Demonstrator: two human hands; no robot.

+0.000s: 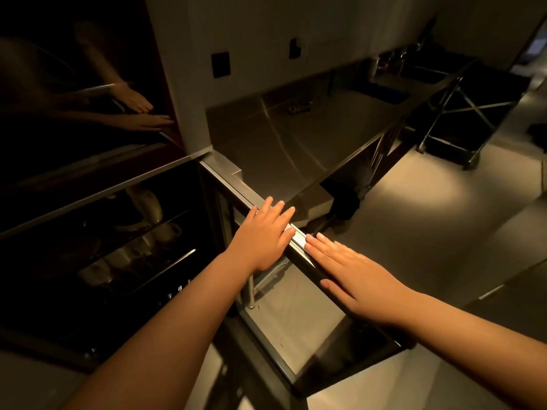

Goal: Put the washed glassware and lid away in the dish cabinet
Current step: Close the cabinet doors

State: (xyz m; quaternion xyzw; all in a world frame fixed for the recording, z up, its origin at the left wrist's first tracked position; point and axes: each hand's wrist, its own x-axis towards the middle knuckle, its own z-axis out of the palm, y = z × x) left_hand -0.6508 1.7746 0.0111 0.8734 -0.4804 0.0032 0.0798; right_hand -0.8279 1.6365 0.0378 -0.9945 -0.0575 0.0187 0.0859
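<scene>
The dish cabinet (97, 199) fills the dark left side, and its lower part shows shelves with pale cups and glassware (142, 241). Its glass door (299, 318) stands swung out towards me, with a metal top edge (299, 239). My left hand (263, 236) lies flat on that edge, fingers spread and holding nothing. My right hand (352, 270) rests flat on the same edge just to the right, fingers straight and empty. The dark upper glass panel (88, 93) reflects both hands. No lid shows in view.
A long steel counter (296, 134) runs from the cabinet to a sink (381, 93) at the far end. A folding metal cart (461, 110) stands on the grey floor (429, 208) at the right. Wall sockets (220, 64) sit above the counter.
</scene>
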